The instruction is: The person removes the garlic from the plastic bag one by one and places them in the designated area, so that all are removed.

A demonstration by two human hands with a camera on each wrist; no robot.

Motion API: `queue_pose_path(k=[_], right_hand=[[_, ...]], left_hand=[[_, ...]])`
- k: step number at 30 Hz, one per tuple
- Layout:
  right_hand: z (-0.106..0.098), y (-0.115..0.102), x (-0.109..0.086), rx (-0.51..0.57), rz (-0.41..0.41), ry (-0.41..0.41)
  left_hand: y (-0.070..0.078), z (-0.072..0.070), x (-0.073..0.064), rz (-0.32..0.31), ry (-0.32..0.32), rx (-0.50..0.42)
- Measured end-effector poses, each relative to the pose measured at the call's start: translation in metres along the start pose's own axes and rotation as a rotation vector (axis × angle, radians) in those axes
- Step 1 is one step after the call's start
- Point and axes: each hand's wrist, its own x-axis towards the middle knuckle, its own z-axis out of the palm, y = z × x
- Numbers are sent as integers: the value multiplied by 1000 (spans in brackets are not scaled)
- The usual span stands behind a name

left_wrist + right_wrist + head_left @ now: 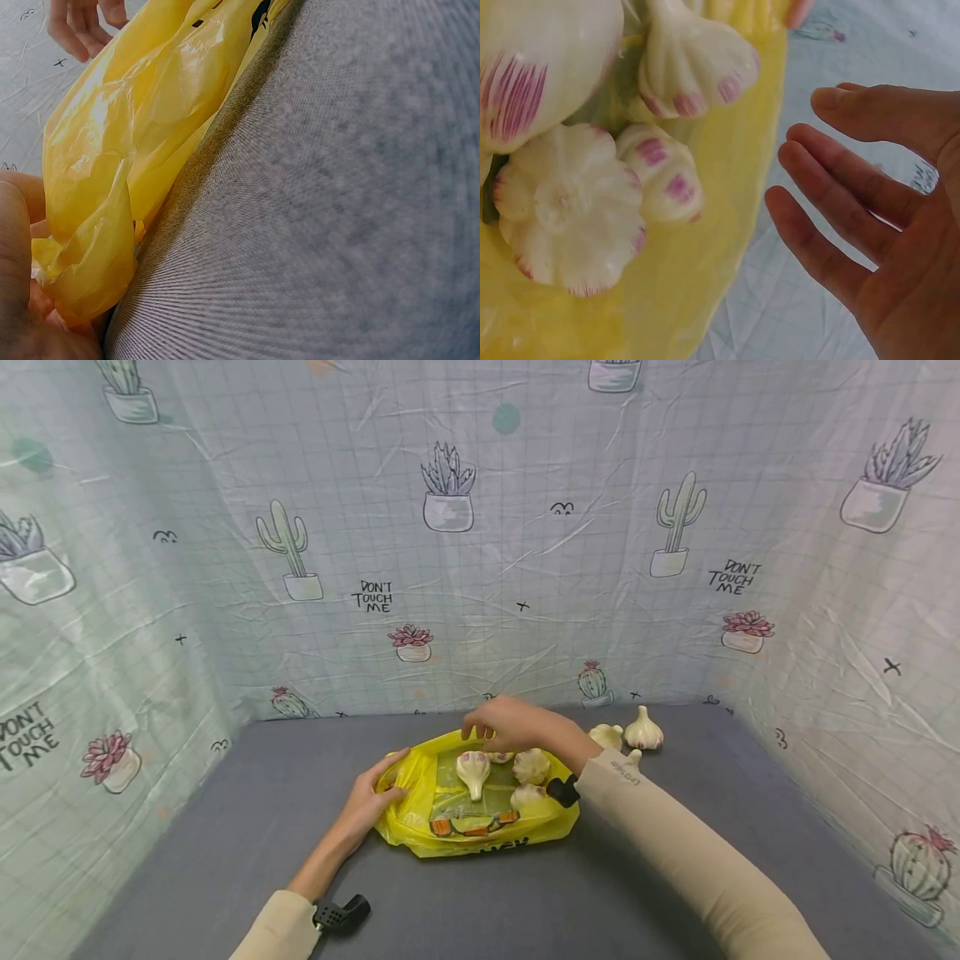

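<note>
A yellow plastic bag (408, 827) lies on the table with its mouth spread upward. Inside it are several garlic bulbs (473, 770), white with purple streaks; the right wrist view shows one bulb (568, 211) from its base end. My left hand (369, 802) grips the bag's left edge, thumb and fingers on the plastic, which bunches up beside the palm in the left wrist view. Over the far rim of the bag hovers my right hand (510, 724), its fingers (840, 217) loosely bent and spread, with nothing in them.
Right of the bag, more garlic bulbs (643, 729) lie on the grey tabletop (300, 785), partly hidden behind my right forearm. A hanging sheet printed with cacti (487, 568) encloses the back and both sides.
</note>
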Motion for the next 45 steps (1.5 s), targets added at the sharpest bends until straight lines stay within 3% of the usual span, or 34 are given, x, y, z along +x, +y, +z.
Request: queue_pose_path(k=[9, 23, 38, 45], right_hand=[[12, -4, 21, -29, 38, -110], [25, -14, 34, -105, 92, -205], [36, -19, 42, -149, 180, -249], [42, -20, 43, -187, 168, -241]], left_hand=[[0, 1, 0, 6, 1, 0], [1, 1, 0, -9, 7, 4], [1, 1, 0, -9, 12, 1], [1, 1, -1, -12, 17, -2]])
